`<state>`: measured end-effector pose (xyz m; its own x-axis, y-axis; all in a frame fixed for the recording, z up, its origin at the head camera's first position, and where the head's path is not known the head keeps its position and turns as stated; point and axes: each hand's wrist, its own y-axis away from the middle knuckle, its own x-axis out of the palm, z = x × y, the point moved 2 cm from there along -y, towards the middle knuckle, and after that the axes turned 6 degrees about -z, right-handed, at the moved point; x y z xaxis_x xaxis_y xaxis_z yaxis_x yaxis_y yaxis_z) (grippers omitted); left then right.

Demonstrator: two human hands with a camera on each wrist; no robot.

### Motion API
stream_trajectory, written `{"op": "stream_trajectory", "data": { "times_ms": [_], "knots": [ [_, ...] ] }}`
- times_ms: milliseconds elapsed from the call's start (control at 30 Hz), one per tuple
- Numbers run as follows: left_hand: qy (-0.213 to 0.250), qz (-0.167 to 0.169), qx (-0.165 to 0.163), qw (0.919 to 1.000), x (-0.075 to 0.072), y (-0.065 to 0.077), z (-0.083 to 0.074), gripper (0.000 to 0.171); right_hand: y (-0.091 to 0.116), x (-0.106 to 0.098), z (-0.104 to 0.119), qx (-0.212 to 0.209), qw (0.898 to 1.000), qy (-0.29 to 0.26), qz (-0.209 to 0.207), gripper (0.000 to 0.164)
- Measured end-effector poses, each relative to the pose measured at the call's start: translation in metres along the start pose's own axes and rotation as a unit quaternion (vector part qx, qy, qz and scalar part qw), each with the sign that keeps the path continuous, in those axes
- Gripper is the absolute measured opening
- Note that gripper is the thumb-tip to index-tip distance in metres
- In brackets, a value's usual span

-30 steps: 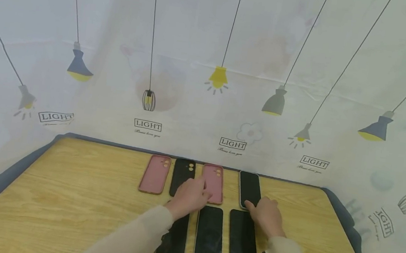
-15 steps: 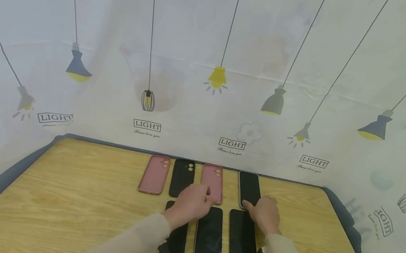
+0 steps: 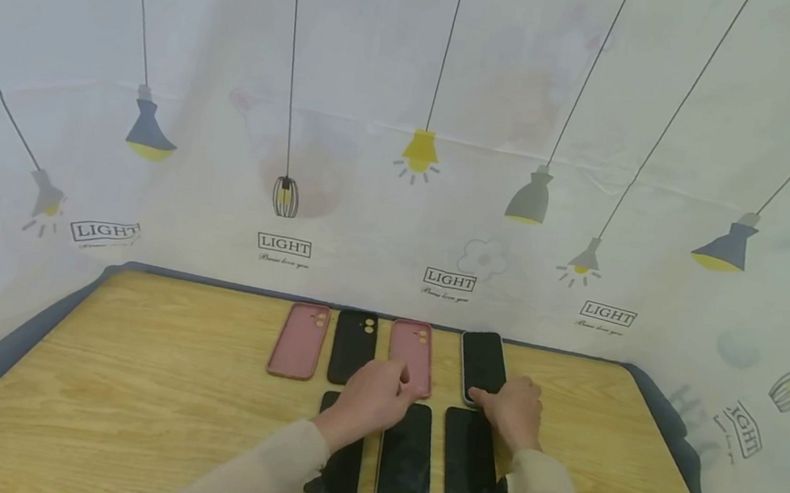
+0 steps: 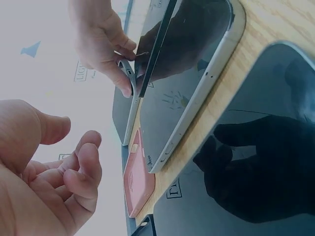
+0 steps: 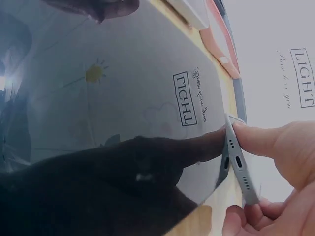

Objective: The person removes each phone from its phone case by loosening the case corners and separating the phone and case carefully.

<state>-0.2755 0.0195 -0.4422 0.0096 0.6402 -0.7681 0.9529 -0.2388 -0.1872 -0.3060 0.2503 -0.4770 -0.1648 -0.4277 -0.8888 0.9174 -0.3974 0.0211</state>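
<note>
My right hand (image 3: 517, 411) pinches the lower end of a white-edged phone (image 3: 485, 357) at the right of the back row. In the right wrist view, the thumb lies on its screen side and the fingers are at the far edge, beside the charging port on the phone's end (image 5: 239, 162). My left hand (image 3: 372, 398) hovers over the near end of a pink phone case (image 3: 410, 342) and the middle front phone (image 3: 406, 467). Its fingers (image 4: 83, 167) are loosely bent, with nothing between them and the thumb.
Left in the back row lie another pink case (image 3: 299, 341) and a black case (image 3: 353, 339). Two more dark phones flank the middle one in front: the left phone (image 3: 343, 476) and the right phone (image 3: 468, 450). A lamp-print curtain (image 3: 366, 113) encloses the wooden table (image 3: 129, 395).
My left hand has drawn back slightly towards me from over the pink case. The right hand has hardly moved and keeps its pinch on the phone.
</note>
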Motion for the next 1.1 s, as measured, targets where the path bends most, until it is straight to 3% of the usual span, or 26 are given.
{"op": "stream_trajectory", "data": {
  "times_ms": [100,333,567,733,900,1100],
  "knots": [
    [0.003,0.001,-0.005,1.0000,-0.001,0.000,0.000,0.022,0.001,-0.003,0.003,0.004,0.999,-0.032,-0.009,0.078],
    [0.013,0.007,-0.028,0.9995,-0.008,0.002,0.005,0.023,0.002,-0.010,0.011,-0.034,0.997,-0.074,-0.019,0.032],
    [0.033,0.007,-0.032,0.9989,-0.017,0.002,0.009,0.022,0.004,-0.013,0.022,-0.044,0.993,-0.112,-0.003,0.029],
    [0.046,-0.001,-0.035,0.9983,-0.018,0.002,0.012,0.021,0.007,-0.015,0.022,-0.038,0.985,-0.170,0.013,0.028],
    [0.066,-0.009,-0.035,0.9972,-0.021,0.006,0.014,0.021,0.015,-0.017,0.018,-0.054,0.978,-0.199,0.003,0.028],
    [0.081,-0.012,-0.032,0.9961,-0.024,0.012,0.017,0.024,0.031,-0.022,0.017,-0.069,0.964,-0.256,-0.005,0.026]
  ]
}}
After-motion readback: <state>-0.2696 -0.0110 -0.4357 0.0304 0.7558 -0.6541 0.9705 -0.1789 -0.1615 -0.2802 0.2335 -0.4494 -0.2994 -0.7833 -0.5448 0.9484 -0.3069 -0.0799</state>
